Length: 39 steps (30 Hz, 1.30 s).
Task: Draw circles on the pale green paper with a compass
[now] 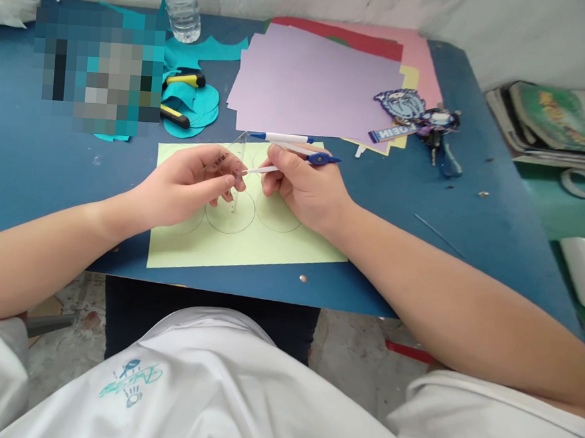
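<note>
A sheet of pale yellow-green paper (184, 255) with several circles drawn on it lies at the table's front edge. My left hand (184, 185), over the sheet's left half, has its fingers closed on a clear plastic set square (242, 150) with scale marks. In my right hand (309, 183) is a blue and white drawing compass (319, 158), held nearly level with its legs pointing left. One leg's tip meets or nearly meets the set square beside my left fingertips; exact contact cannot be made out. My fingers hide parts of both tools.
Behind the sheet lie a stack of purple paper (312, 80), keys with a charm (400, 106), turquoise cut pieces (204, 109), yellow-black cutters (185, 79) and a water bottle (181, 11). A thin rod (439, 234) lies at right. Books (554, 120) stand beyond the table's right edge.
</note>
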Tool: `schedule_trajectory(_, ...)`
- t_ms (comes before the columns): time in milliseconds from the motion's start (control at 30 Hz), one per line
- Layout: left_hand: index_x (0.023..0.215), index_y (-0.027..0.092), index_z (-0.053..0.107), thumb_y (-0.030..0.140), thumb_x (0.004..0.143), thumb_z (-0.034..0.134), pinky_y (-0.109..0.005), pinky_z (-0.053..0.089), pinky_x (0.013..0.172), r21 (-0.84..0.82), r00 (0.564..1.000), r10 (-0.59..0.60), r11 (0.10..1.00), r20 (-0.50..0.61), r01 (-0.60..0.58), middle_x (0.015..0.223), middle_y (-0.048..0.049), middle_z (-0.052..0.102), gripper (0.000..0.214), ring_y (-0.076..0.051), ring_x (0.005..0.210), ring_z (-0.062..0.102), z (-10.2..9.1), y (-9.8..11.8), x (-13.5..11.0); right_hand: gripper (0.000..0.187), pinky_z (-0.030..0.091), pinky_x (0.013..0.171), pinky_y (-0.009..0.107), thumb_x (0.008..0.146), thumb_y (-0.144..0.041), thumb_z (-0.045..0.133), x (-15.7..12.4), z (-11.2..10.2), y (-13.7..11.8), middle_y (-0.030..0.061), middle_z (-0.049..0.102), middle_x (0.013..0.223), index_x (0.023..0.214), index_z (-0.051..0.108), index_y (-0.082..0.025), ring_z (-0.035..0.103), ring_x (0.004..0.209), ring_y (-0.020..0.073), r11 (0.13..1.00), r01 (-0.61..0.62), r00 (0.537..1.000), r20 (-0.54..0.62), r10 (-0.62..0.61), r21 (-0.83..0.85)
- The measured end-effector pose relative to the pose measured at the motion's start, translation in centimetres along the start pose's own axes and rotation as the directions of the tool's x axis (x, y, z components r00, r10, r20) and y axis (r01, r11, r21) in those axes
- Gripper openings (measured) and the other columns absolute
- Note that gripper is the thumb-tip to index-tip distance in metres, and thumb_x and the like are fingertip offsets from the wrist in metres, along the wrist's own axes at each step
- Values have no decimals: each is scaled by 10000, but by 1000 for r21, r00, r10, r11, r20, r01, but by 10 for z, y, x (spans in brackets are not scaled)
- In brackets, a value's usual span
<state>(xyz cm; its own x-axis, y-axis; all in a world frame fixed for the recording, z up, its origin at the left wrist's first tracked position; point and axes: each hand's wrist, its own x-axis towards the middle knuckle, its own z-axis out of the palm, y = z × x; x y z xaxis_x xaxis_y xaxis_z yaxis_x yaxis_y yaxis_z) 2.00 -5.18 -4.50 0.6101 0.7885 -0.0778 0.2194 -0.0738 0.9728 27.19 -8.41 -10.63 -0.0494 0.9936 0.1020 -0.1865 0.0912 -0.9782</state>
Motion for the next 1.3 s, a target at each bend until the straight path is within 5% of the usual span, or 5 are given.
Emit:
schedule_trajectory(433,1110,192,824,245,975,956,-315,721,854,-33,1000,23,999,10,-22,1081,-73,880,196,-205,959,842,0,-1,1,791,647,693,350,804,-1033,1096,0,2,-1,-11,715,717,862,860,-281,727,684,182,999,-29,999,-18,29,-20)
schedule_trajectory(1300,1117,207,816,346,979,991,-369,726,890,-14,1000,2,1000,10,-2,1015,-62,817,263,-242,987,846,-1,0,1,785,656,686,358,785,-1032,1108,0,2,-2,-13,706,710,851,870,-287,719,671,183,1000,-12,1000,0,12,0)
